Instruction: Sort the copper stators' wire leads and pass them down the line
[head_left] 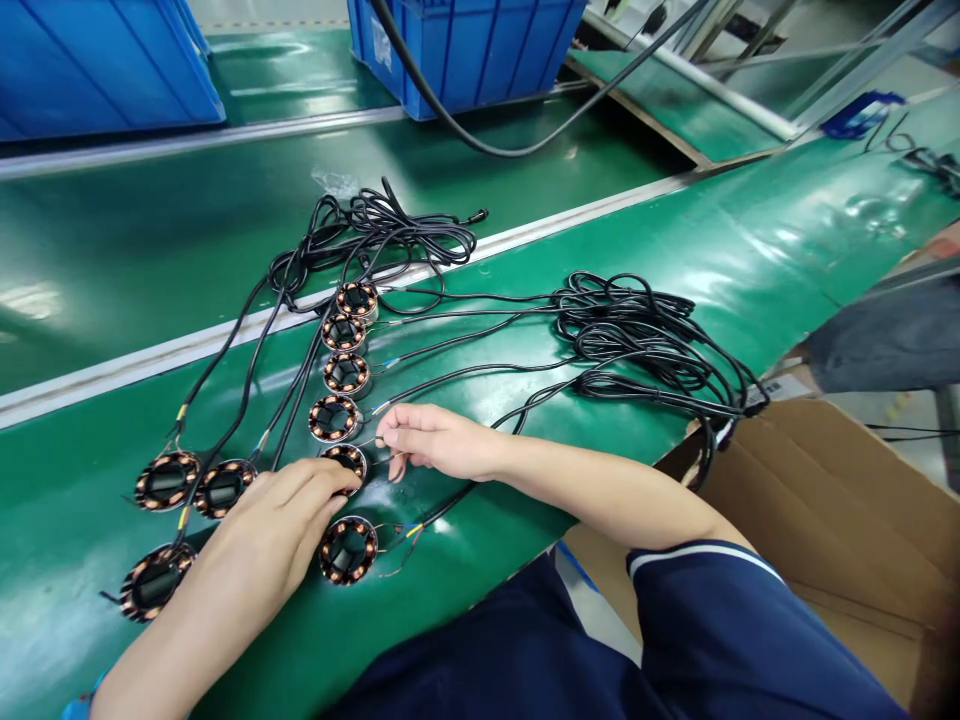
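My left hand (281,520) reaches over the bench with its thumb and fingers closed on a ring-shaped motor stator (346,460) with copper windings, partly hidden beneath the fingertips. To the right of that stator, my right hand (431,440) pinches thin wire leads coming out of it; the exact grip is small and partly covered. Above and below the held part, more stators, such as this one (334,417) and the nearest one (349,550), form a column. Left of my left hand lie further stators (166,480), one (156,582) partly behind my forearm.
Coiled black cables (630,335) lie on the green bench (750,240) to the right, with another cable bundle (375,230) across the pale rail. Blue crates (480,60) stand behind, a black cable (495,150) hanging in front. A cardboard box (825,500) is at lower right.
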